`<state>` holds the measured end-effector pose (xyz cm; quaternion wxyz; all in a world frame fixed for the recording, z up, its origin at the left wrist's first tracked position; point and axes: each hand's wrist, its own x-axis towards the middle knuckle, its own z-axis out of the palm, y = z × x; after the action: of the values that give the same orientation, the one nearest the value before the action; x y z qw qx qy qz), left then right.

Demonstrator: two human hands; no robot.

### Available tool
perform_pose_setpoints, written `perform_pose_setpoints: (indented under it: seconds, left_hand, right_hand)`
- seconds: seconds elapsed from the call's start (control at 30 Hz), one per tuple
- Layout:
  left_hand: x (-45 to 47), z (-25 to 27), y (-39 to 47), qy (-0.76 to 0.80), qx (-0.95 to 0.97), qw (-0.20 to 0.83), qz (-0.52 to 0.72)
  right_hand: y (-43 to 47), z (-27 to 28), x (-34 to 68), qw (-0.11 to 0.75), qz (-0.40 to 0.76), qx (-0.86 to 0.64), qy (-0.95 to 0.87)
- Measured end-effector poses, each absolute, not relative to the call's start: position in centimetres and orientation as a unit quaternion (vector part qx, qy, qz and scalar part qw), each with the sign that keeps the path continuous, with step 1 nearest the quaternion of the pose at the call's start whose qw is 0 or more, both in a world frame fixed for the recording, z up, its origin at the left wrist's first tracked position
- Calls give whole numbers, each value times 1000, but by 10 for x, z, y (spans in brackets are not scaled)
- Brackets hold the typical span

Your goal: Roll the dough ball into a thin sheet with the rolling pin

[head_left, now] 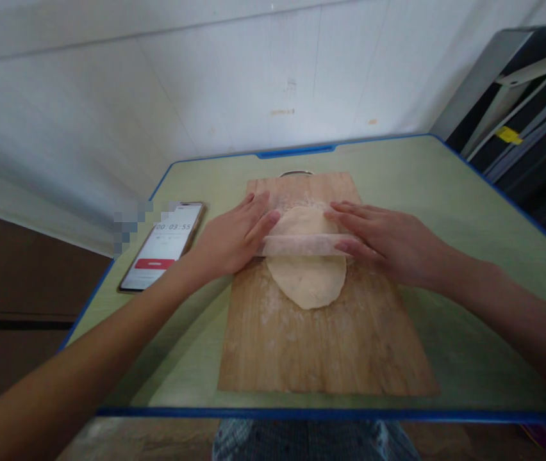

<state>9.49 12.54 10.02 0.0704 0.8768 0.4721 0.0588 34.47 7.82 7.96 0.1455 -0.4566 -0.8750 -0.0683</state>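
A pale, whitish rolling pin (297, 246) lies crosswise over a flattened sheet of dough (309, 282). The dough shows on both sides of the pin and has a rounded near edge. My left hand (241, 234) lies over the pin's left end, its fingers stretched forward. Over the right end rests my right hand (373, 237), fingers extended and pointing inward. Both palms hide the pin's ends. Beneath everything is a wooden cutting board (325, 358), dusted with flour.
A phone (155, 256) displaying a timer lies on the green table (196, 358), left of the board. The table has a blue edge (302, 413). A white wall (254, 83) stands behind it. Dark, folded-looking items (532, 128) stand at the right.
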Motion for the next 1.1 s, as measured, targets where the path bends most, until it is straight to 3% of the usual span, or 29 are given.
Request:
perform_pose_setpoints:
  seconds: [0.2,0.43,0.67,1.1]
  left_hand:
    - [86,102,97,441,893,66,55]
    - [98,101,124,471,881,34,38]
    - [83,100,98,441,893,78,52]
    - [82,98,101,440,894,60,61]
  right_hand:
    - [46,78,340,153,-115,-443,-876]
    - [68,77,343,163,-75,-462,-868]
    - [41,82,336,150,-155,-438,-872]
    - [50,82,337,154,-145,-440,-873]
